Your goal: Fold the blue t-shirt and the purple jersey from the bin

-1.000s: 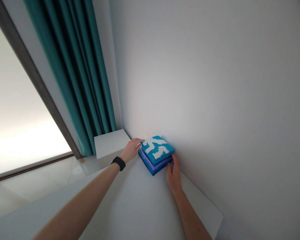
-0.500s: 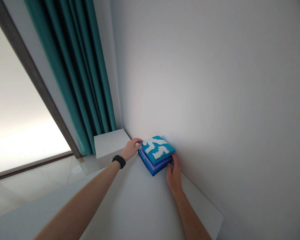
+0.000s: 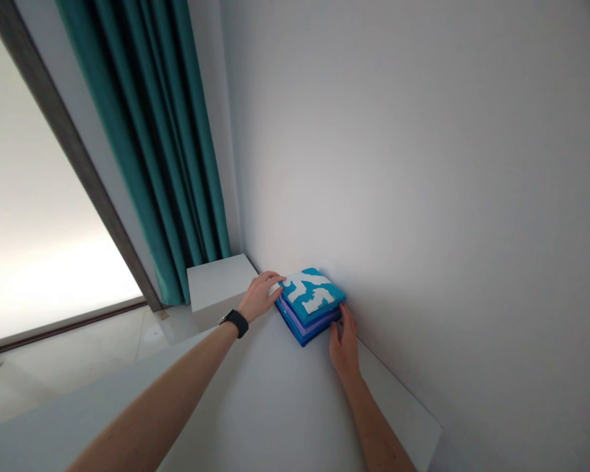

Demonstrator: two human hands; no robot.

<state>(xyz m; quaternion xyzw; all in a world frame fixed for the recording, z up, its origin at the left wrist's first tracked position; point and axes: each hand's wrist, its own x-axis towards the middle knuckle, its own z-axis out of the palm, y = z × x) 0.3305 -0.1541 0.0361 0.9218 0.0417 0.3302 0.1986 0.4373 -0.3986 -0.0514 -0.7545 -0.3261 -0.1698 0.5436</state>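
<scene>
While both hands reached into the far corner of the white worktop [image 3: 255, 410], a flat stack of folded fabric [image 3: 309, 309] sat on it between them, right up against the wall [image 3: 398, 164]. The stack showed several layers, with dark blue at the bottom, purple above that, and a turquoise top layer [image 3: 311, 294] patched with white. The left hand [image 3: 259, 296] lay at the stack's left edge, open, with its fingers stretched out and their tips touching the top layer, not wrapped around the stack. A black wristwatch [image 3: 235, 322] circled that wrist. The right hand [image 3: 343, 347] stood at the stack's near right side, its fingers slightly bent and pressed against the layers. From this view, it could not be told whether that hand had a real hold or only touched the fabric. Beyond the stack, at the far left end of the worktop, stood a white block [image 3: 220, 283]. A pleated teal curtain [image 3: 147, 144] hung just left of it, beside a bright window [image 3: 39, 196] in a dark frame [image 3: 59, 111], and a pale floor [image 3: 78, 370] showed lower down on the left.
</scene>
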